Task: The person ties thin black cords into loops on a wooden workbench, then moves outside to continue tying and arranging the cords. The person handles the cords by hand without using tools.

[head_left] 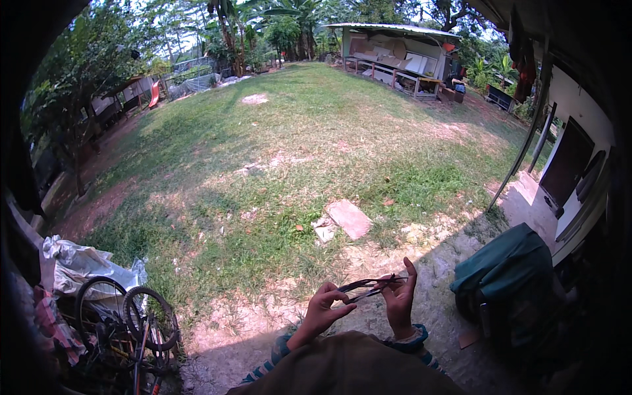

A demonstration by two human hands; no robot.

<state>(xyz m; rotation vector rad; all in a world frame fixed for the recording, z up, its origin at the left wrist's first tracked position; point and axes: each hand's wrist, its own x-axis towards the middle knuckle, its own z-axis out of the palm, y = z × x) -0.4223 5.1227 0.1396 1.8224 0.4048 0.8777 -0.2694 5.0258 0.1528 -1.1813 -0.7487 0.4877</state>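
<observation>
Outdoors, a broad lawn [296,138] spreads ahead of the person, bare in patches. At its far side, toward the right, an open-fronted shed [394,29] holds flat boards [416,62], stacked and leaning against one another inside; smaller items there are too small to tell. A pale house wall [578,92] with a dark door [568,158] bounds the right side. Nearer, low on the right, a teal cover [503,263] is draped over a bulky object whose contents and lower part are lost in shadow. On the left a bicycle [142,345] lies close to a crumpled whitish sheet [92,266]. A reddish slab [349,218] rests flat on the ground beyond the hands.

Both hands are raised in front of the body, well apart from the bicycle and the teal cover, with the lawn stretching past them. The left hand [321,312] has its thumb and index finger pinched on the near left end of a dark cord loop [363,284]. The right hand [399,304] meets the other end, index finger upright and apart from the thumb; whether its fingers clamp the strands I cannot tell. The loop hangs in the air between the hands, its strands slightly parted.
</observation>
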